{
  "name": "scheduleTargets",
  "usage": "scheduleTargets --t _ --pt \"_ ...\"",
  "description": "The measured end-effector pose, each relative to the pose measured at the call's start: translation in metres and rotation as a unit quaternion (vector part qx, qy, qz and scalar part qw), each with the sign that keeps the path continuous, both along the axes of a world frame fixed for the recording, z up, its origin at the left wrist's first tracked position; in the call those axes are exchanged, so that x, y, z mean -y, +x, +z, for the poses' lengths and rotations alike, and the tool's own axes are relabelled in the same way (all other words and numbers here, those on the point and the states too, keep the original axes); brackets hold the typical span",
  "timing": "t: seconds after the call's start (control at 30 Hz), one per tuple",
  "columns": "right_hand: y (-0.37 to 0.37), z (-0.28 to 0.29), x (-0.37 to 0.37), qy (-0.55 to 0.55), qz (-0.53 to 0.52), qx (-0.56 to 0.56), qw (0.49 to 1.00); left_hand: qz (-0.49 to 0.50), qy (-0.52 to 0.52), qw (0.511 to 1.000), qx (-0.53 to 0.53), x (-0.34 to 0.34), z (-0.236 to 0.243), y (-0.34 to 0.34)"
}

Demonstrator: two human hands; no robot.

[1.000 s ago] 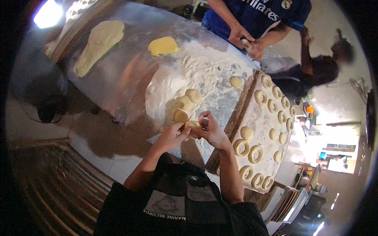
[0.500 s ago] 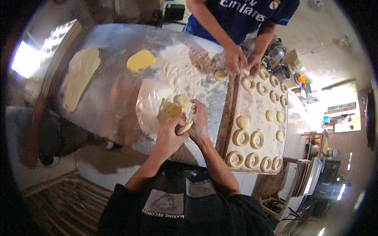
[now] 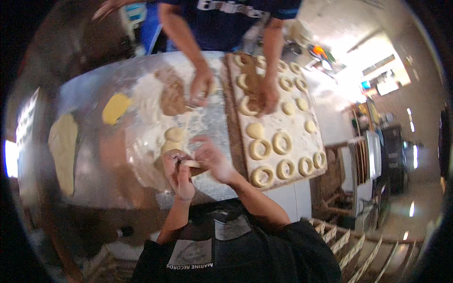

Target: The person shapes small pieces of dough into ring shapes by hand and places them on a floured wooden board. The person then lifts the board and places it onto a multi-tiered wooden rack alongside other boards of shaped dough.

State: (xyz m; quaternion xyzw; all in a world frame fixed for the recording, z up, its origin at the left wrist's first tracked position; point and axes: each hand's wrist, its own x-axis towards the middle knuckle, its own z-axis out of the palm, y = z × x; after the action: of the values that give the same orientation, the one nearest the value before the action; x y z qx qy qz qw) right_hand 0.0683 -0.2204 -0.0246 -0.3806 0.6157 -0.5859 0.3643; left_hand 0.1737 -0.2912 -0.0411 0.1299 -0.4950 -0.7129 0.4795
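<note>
My left hand (image 3: 178,177) pinches a small pale piece of dough (image 3: 191,163) between thumb and fingers, above the near edge of the metal table. Just to its right is my right hand (image 3: 216,161), blurred by motion, with its fingers stretched out and apart toward the dough; whether they touch it is hard to tell. Beyond my left hand sit a round dough ball (image 3: 174,134) and a second dough piece (image 3: 170,145), partly covered by my fingers. A clear plastic sheet (image 3: 139,162) lies beside them on the left.
A floured board (image 3: 264,122) with dough rings (image 3: 282,143) and rounds stands at the right. Across the table a co-worker's hands (image 3: 202,85) reach over the flour and board. Farther left lie a yellow slab (image 3: 116,108) and a long dough sheet (image 3: 63,151).
The view has shifted, so the table lies differently in it. My right hand has moved in closer to the dough piece. The co-worker's hands, earlier together over the board, are now apart.
</note>
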Motion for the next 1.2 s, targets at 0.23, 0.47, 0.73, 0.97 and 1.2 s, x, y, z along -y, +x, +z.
scheduleTargets --t 0.23,0.47,0.73,0.97,1.2 --pt "-0.035 0.014 -0.038 -0.062 -0.035 0.147 0.987 0.050 -0.231 0.934 0.270 -0.018 -0.030 -0.047" --pt "-0.080 0.008 -0.096 -0.051 -0.106 0.010 0.993 -0.005 -0.307 0.919 0.248 -0.073 0.004 -0.105" --pt "-0.145 0.031 -0.190 0.009 -0.152 0.106 0.983 -0.090 -0.340 0.894 0.276 -0.153 0.041 -0.185" --pt "-0.188 0.028 -0.258 -0.243 -0.215 0.299 0.897 -0.174 -0.321 0.876 0.316 -0.209 0.045 -0.236" --pt "-0.232 0.018 -0.299 -0.089 -0.228 0.100 0.964 -0.182 -0.382 0.834 0.353 -0.246 0.029 -0.285"
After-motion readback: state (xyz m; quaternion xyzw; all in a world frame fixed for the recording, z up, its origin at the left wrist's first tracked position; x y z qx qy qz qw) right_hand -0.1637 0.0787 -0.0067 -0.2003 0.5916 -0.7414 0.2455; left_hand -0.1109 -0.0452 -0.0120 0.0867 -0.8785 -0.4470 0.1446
